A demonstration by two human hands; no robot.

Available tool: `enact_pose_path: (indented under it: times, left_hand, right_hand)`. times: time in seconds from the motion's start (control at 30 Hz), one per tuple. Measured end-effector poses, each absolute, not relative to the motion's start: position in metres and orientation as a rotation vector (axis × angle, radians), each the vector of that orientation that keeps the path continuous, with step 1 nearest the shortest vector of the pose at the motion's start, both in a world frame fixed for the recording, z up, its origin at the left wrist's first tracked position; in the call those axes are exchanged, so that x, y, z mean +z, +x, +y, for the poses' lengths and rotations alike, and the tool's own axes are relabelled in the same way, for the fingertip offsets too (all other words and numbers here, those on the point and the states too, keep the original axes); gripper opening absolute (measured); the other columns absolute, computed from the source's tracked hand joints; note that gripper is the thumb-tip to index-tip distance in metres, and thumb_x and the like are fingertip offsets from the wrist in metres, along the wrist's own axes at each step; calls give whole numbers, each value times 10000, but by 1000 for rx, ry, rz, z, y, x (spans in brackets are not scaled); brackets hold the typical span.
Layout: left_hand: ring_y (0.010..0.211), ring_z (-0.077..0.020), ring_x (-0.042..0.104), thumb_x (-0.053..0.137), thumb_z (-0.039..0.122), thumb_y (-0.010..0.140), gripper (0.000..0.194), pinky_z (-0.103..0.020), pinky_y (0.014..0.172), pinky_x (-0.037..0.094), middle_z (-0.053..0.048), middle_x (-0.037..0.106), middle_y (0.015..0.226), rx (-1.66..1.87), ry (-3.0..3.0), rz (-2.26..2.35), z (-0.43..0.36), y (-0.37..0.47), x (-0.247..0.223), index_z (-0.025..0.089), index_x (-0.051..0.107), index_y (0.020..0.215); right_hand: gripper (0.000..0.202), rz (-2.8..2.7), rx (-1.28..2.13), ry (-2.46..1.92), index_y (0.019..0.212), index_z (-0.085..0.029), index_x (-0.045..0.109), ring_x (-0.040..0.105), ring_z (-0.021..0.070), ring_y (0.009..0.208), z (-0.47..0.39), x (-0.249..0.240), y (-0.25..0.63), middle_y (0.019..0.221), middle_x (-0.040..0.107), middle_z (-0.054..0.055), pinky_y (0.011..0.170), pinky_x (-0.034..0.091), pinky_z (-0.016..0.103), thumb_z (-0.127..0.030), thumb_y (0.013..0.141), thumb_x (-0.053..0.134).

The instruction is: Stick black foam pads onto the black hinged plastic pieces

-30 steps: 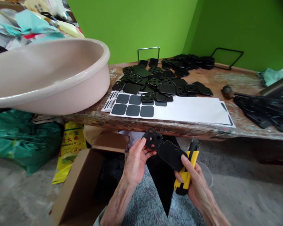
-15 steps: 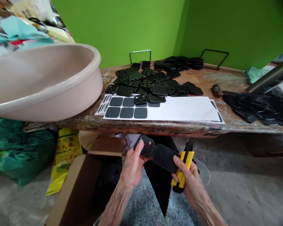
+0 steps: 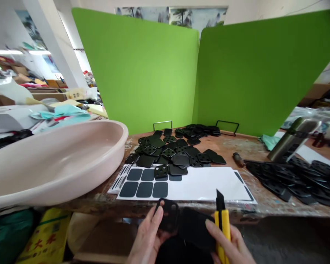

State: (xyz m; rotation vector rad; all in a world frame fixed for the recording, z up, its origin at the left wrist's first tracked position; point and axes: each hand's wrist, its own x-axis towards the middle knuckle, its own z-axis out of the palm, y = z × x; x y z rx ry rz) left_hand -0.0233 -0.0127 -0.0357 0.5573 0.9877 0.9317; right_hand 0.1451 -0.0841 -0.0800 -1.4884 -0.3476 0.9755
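Just in front of the table edge, my left hand [image 3: 148,236] pinches the half with holes [image 3: 169,216] of a black two-part plastic plate. The solid flap [image 3: 196,228] of that plate is gripped by my right hand [image 3: 233,242], its thumb lying on top. That same hand also holds a yellow box cutter [image 3: 222,229], the dark blade end pointing up. Behind the hands lies a white sheet of dark grey rounded-square stickers [image 3: 144,189], partly peeled. Several loose black plates [image 3: 180,159] are heaped behind and partly over it. A dark rounded shape hides the space below the plate.
A large pale pink basin [image 3: 107,165] stands at the left. More black plates [image 3: 294,179] are piled at the right, beside a short brown-handled tool [image 3: 238,160] and a steel flask [image 3: 286,141]. Green panels [image 3: 151,73] stand behind. A cardboard box [image 3: 107,234] is under the table.
The view has tilted upward, so the table and hands sit lower in the picture. Both hands still hold the black plate, now nearer the table edge, and the box cutter stands more upright.
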Motion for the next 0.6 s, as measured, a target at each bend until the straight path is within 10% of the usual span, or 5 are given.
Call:
enact_pose_path:
  times: [0.17, 0.4, 0.6]
  left_hand:
    - [845, -196, 623, 729, 367, 704, 368, -282, 792, 468, -50, 672, 895, 1149, 1262, 1165, 57, -20, -15, 210, 659, 1030]
    - [1335, -328, 321, 519, 418, 850, 445, -556, 1059, 238, -144, 467, 1393, 804, 2407, 1340, 150, 11, -38, 223, 573, 1247]
    - [1322, -350, 347, 484, 344, 877, 389, -601, 1026, 247, -160, 522, 1345, 639, 2556, 1537, 184, 14, -55, 209, 592, 1226]
  right_hand:
    - [448, -695, 1032, -1352, 687, -207, 405, 374, 44, 382, 9, -35, 181, 515, 365, -109, 369, 291, 174, -573, 723, 661]
    - [285, -1036, 905, -1640, 772, -165, 515, 442, 67, 410, 119, -33, 200, 577, 519, -61, 404, 378, 205, -432, 870, 541]
    - [234, -1330, 431, -2080, 975, -146, 608, 609, 159, 805, 191, -29, 267, 940, 626, 35, 718, 514, 335, -362, 903, 554]
